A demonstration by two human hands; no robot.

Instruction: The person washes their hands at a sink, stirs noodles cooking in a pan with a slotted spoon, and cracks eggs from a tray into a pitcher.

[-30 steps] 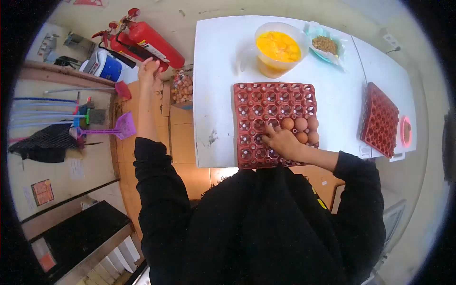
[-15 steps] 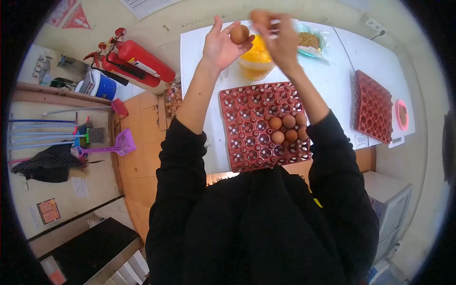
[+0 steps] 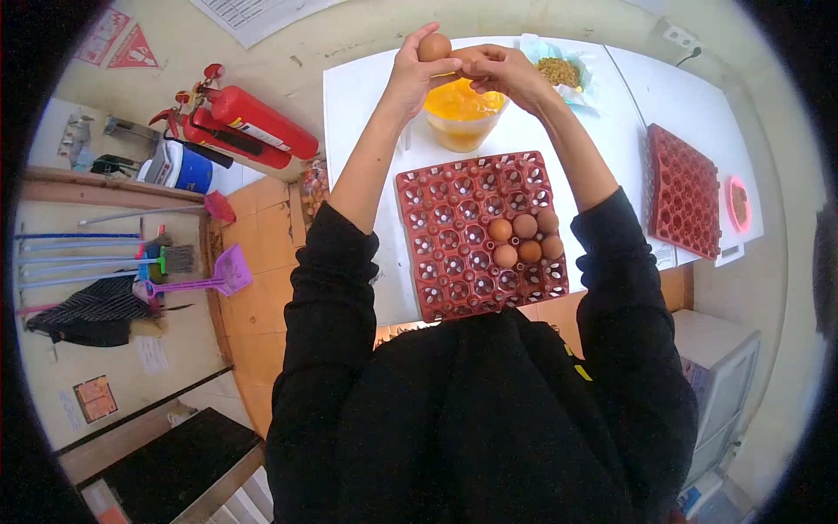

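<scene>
Over the far side of the table, my left hand [image 3: 410,80] holds a brown egg [image 3: 434,47] between its thumb and fingers. My right hand [image 3: 513,77] grips a second brown egg [image 3: 471,59], partly hidden by fingers, and the fingertips of both hands meet around it. Right below them stands a clear plastic tub [image 3: 463,138] of yellow-orange raw egg. Closer to my body, a red plastic egg tray [image 3: 454,236] carries several brown eggs [image 3: 525,226] on its right side; its left cups hold none.
A second red egg tray [image 3: 685,194] lies at the table's right, beside a pink dish [image 3: 738,206]. Brown crumbly stuff [image 3: 559,72] sits in a lined container at the back. Red fire extinguishers [image 3: 262,122] stand left of the white table [image 3: 367,96].
My right hand, blurred and raised before, has come down and left with its egg to meet my left hand over the tub. The left hand's fingers have closed in, still holding its egg.
</scene>
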